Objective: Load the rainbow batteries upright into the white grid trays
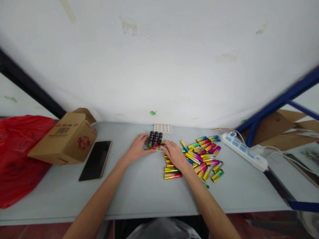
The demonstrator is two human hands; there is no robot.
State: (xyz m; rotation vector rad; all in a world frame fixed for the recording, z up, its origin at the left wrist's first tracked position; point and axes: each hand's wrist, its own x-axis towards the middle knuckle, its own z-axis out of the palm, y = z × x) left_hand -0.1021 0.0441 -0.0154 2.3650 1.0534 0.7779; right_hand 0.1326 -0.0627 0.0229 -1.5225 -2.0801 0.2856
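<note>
Upright lighters (pixel 155 138) with black tops and shiny coloured bodies stand packed together in a pale holed tray (pixel 159 148), partly hidden by my hands. My left hand (pixel 136 146) is curled round the left side of this group, thumb in front and fingers behind. On the other side, my right hand (pixel 174 154) pinches a lighter (pixel 163 145) by the tray's right end; its black top shows at the fingertips. Below and beside the right hand, more lighters lie flat in a rough row (pixel 172 175).
Loose lighters (pixel 205 156) are heaped right of my right hand. A second pale holed tray (pixel 162 128) lies by the wall. A power strip (pixel 244 151) with cables is at right. Leftward are a phone (pixel 96 161), a cardboard box (pixel 66 139) and a red bag (pixel 22 159).
</note>
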